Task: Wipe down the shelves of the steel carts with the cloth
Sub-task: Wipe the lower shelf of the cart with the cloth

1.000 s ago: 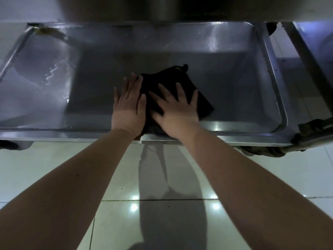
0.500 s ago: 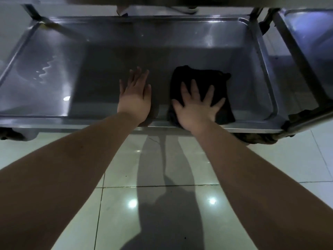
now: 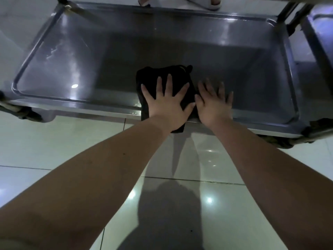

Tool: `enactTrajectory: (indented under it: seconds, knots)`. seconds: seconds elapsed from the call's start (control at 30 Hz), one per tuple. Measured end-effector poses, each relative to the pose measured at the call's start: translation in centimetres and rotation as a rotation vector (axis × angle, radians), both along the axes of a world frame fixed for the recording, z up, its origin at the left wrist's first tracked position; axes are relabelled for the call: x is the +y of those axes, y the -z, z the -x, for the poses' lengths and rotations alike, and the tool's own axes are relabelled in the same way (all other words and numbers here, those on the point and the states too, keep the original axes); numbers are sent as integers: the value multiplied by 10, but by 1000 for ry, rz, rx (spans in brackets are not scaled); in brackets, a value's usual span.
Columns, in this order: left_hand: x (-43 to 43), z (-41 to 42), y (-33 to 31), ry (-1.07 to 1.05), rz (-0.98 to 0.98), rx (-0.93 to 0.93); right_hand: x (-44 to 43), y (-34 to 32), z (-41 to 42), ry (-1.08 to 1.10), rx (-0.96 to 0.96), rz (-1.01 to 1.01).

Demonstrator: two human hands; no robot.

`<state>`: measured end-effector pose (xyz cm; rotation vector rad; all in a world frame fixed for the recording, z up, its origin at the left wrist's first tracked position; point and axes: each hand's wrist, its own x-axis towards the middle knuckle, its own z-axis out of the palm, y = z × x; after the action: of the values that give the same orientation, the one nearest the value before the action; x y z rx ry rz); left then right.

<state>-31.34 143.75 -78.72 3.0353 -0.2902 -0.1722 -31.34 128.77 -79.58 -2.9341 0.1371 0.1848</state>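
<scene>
while both flat, splayed — left hand (image 3: 166, 105) on black cloth (image 3: 153, 76), right hand (image 3: 214, 105) beside it on steel shelf (image 3: 252, 69)

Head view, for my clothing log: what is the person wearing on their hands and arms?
Nothing that shows. The left hand and right hand are bare, without gloves, rings or a watch. Neither arm shows a sleeve anywhere up to the picture's edge.

Bare left hand (image 3: 167, 105), bare right hand (image 3: 214, 105), left forearm (image 3: 108, 168) and right forearm (image 3: 261, 168) uncovered from wrist back to frame edge, small dark speck (image 3: 124, 153), possibly a mole, behind the left wrist
</scene>
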Motion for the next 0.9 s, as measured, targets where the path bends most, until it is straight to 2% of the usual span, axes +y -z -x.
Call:
enactTrajectory:
  seconds: [0.17,0.37,0.5,0.6,0.7,0.9]
  knots:
    - [28,-20,2,28,-39,0,1,5,1,-32,49,54]
    - [141,-58,-2,-217,-70,107,2,6,2,-17,46,117]
    - [160,-55,-3,-184,-84,112,29,-4,-4,-5,15,218]
    - [156,-54,-1,-161,-64,80,85,-9,-23,-99,16,96]
    - [157,-54,4,-158,-63,47,143,-10,-47,-97,87,-15]
    - [160,-54,8,-127,-24,27,154,7,-49,-63,30,17]
